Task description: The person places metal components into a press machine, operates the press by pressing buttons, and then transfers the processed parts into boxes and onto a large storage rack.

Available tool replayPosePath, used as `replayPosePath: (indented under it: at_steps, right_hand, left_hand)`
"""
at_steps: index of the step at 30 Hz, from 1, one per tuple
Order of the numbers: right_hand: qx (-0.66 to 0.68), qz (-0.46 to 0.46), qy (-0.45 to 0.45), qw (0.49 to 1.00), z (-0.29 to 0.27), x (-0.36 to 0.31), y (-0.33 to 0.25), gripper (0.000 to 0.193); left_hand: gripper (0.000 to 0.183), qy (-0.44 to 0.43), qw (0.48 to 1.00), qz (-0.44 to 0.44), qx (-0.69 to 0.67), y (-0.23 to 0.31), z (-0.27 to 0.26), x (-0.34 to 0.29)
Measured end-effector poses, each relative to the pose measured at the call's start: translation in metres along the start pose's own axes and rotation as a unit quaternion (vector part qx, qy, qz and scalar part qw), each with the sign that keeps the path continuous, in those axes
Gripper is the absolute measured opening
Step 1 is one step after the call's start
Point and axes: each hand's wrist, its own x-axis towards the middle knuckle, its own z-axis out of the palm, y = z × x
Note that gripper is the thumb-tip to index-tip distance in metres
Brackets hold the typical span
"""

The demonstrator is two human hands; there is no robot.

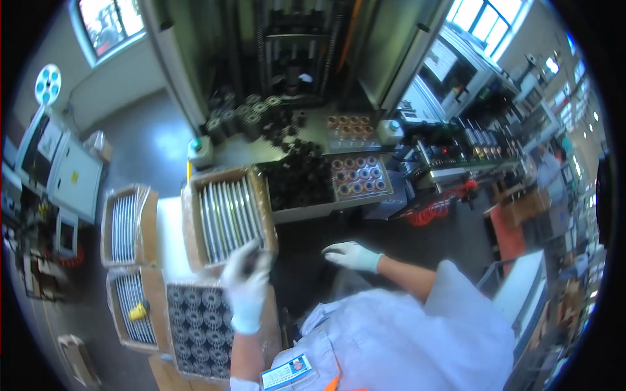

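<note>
My left hand [246,287], in a white glove, is raised over the near edge of a carton [270,221] packed with upright thin separators [228,218]. Motion smears its fingers, and a dark patch shows between them; I cannot make out whether it is a held part. Just below and left of that hand lies a tray of round, toothed grey metal cores [199,326] in rows. My right hand [354,255], also gloved, hovers in front of the bench with its fingers stretched to the left. Nothing shows in it, and its fingertips look dark.
Black small parts [297,176] lie heaped on the bench, beside trays of copper-coloured rings [358,176]. Grey cylindrical cores [251,114] stand behind, before a press [297,58]. More cartons [130,225] sit at left, one with a yellow tool [139,311]. A red coiled hose [428,214] hangs right.
</note>
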Motion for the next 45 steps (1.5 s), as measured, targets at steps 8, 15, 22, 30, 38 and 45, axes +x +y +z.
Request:
replayPosePath:
  at_steps: [8,15,22,30,38,45]
  right_hand:
    - [0.149,0.015,0.187,0.971,-0.116,-0.037,0.09,0.036]
    - [0.254,0.109,0.227,0.934,-0.194,-0.061,0.153,0.032]
    - [0.339,0.035,0.253,0.905,-0.26,-0.014,0.149,0.029]
    - [0.176,-0.227,0.167,0.943,-0.32,0.192,0.015,0.067]
    - [0.142,-0.197,0.29,0.926,-0.351,0.422,-0.088,0.093]
    - [0.193,-0.214,0.349,0.892,-0.35,0.416,-0.14,0.059]
  left_hand:
    - [0.031,-0.276,0.942,0.103,0.158,-0.03,0.272,0.195]
    - [0.024,-0.305,0.851,0.184,0.386,-0.062,0.394,0.293]
    - [0.026,-0.325,0.859,0.167,0.358,-0.063,0.401,0.323]
    - [0.023,-0.2,0.96,-0.158,-0.112,-0.034,0.276,0.295]
    - [0.024,-0.064,0.979,-0.163,-0.103,-0.059,0.172,0.241]
    - [0.02,-0.044,0.997,-0.004,0.065,-0.063,0.169,0.304]
